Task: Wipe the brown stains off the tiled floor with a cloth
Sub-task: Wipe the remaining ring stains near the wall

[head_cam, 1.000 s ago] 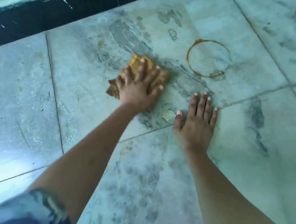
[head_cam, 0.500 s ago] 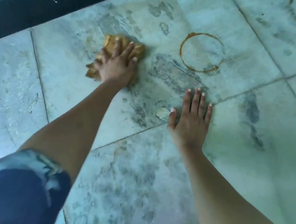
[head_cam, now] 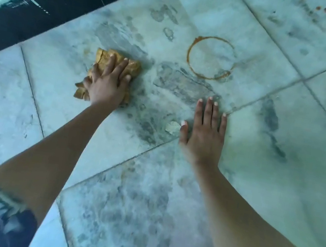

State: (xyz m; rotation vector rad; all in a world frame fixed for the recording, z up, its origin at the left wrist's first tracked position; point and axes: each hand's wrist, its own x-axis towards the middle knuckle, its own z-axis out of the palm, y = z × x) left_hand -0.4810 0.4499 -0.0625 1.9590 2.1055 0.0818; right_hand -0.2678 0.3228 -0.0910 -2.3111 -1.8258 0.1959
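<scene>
Pressing down: two hands (head_cam: 108,86) (head_cam: 204,134), one cloth (head_cam: 133,66)

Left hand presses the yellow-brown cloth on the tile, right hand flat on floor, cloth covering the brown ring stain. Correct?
No. Head view: the crumpled yellow-brown cloth lies left of the brown ring-shaped stain, apart from it, not covering it. The rest holds.

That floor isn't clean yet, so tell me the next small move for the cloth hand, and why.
Probably slide the left hand, pressing the crumpled yellow-brown cloth, rightward and slightly away onto the brown ring-shaped stain. That ring lies whole on the same pale marble tile, apart from the cloth; the right hand rests flat as a prop.
</scene>
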